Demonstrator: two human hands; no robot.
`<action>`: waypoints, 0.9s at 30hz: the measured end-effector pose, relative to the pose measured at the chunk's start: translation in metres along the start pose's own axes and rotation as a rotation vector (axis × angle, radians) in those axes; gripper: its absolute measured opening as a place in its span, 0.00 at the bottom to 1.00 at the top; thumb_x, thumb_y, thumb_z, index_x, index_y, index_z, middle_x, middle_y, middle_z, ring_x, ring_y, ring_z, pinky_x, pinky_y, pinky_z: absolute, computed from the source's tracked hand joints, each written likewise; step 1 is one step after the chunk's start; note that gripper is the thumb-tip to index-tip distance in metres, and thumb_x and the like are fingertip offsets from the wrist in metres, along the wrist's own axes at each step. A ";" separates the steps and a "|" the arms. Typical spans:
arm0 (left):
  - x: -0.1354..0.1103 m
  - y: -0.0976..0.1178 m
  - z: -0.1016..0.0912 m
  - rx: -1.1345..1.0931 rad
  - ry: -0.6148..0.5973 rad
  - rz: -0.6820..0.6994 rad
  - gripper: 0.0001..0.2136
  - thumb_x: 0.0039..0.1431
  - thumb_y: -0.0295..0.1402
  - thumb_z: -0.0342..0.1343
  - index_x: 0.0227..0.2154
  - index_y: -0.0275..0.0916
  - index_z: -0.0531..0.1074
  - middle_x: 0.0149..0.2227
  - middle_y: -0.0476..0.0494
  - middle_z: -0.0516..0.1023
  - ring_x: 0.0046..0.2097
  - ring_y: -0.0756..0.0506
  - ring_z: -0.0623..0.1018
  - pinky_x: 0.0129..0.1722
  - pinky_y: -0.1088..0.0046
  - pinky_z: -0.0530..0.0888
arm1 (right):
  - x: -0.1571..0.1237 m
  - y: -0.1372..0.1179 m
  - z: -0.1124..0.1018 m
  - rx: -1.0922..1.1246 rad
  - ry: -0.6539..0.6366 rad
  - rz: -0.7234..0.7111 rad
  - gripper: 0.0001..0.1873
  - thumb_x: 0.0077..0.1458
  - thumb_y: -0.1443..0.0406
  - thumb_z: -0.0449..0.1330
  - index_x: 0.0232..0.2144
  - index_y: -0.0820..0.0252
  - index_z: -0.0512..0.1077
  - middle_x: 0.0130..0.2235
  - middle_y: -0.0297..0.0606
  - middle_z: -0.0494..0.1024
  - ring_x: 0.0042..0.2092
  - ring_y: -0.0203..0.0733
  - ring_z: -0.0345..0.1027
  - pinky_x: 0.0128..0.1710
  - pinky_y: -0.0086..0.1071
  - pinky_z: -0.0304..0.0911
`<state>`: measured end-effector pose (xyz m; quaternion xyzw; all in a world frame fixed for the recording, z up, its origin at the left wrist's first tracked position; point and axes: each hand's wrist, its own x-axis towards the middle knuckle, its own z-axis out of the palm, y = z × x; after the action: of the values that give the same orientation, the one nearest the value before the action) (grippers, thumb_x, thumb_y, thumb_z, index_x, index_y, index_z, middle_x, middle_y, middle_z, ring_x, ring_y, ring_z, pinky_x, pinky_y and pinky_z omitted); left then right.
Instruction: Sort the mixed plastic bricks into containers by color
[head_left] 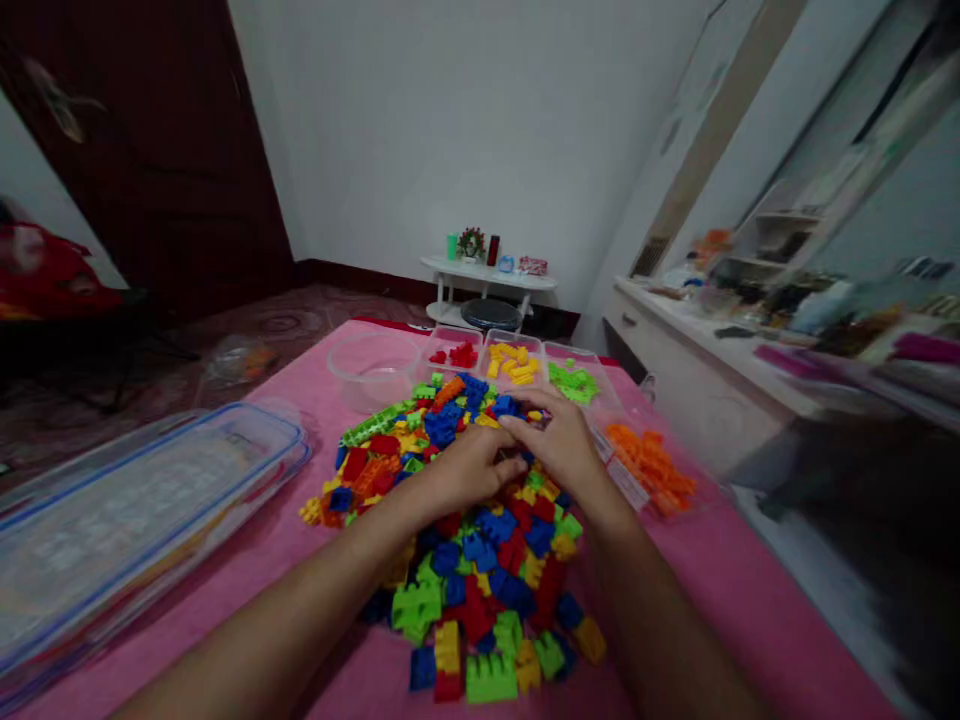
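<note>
A large heap of toy building blocks (480, 540) in red, blue, green, yellow and orange lies before me. My left hand (474, 465) rests on the middle of the heap, thumb apart from the fingers. Close beside it, my right hand (556, 437) reaches over the blocks from the right, its fingers stretched out and apart. The fingertips of both hands nearly meet, and some are hidden among the blocks. No block shows clearly in either hand.
Behind the heap stand a round clear bowl (352, 372) and clear tubs with red blocks (463, 355), yellow blocks (514, 364) and green blocks (573, 382). Orange blocks (651, 468) fill a container at right. Blue-rimmed lids (150, 510) lie left on the pink tabletop (772, 610).
</note>
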<state>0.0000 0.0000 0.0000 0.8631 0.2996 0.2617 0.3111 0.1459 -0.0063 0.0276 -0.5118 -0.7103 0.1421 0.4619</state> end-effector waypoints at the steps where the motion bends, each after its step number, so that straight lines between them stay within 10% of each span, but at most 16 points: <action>1: 0.001 0.000 0.000 0.003 0.002 -0.007 0.08 0.57 0.31 0.49 0.33 0.35 0.73 0.31 0.47 0.75 0.32 0.49 0.71 0.31 0.76 0.65 | 0.000 0.001 0.000 0.003 0.001 -0.002 0.14 0.44 0.67 0.63 0.37 0.64 0.77 0.40 0.42 0.75 0.44 0.43 0.68 0.42 0.34 0.65; 27: 0.003 0.002 -0.002 0.029 0.006 -0.019 0.08 0.56 0.31 0.50 0.29 0.34 0.72 0.26 0.48 0.73 0.28 0.50 0.70 0.29 0.76 0.63 | 0.001 0.006 0.004 0.034 0.022 -0.021 0.12 0.44 0.66 0.62 0.35 0.59 0.76 0.38 0.39 0.74 0.40 0.41 0.68 0.42 0.35 0.65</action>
<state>0.0013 0.0015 0.0042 0.8640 0.3122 0.2569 0.3002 0.1466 -0.0018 0.0216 -0.4978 -0.7081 0.1435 0.4798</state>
